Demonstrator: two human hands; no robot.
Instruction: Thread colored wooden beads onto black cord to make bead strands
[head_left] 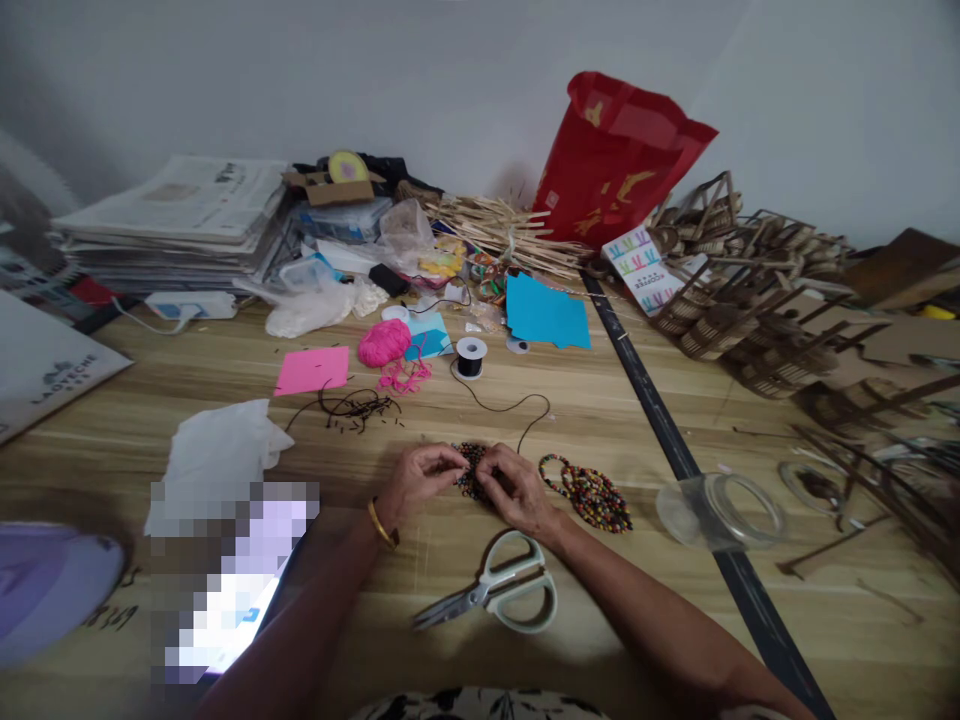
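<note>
Between my two hands lies a bunch of small dark beads (470,487), apparently strung. My left hand (416,483), with a gold-coloured bangle at the wrist, pinches at its left side with thumb and forefinger. On the other side my right hand (517,487) has its fingers curled closed over the beads, hiding part of them. A thin black cord (495,408) runs from a spool (471,360) down to near my right hand. Multicoloured bead strings (596,498) lie coiled to the right. Nearest my forearms rest scissors (521,590) with pale green handles, blades pointing left.
Black cord scraps (360,408), a pink card (313,370) and pink yarn (384,342) lie beyond my left hand. A lit phone (247,590) is at lower left. Small woven baskets (780,345) crowd the right; a red bag (615,160) and stacked newspapers (180,205) stand behind.
</note>
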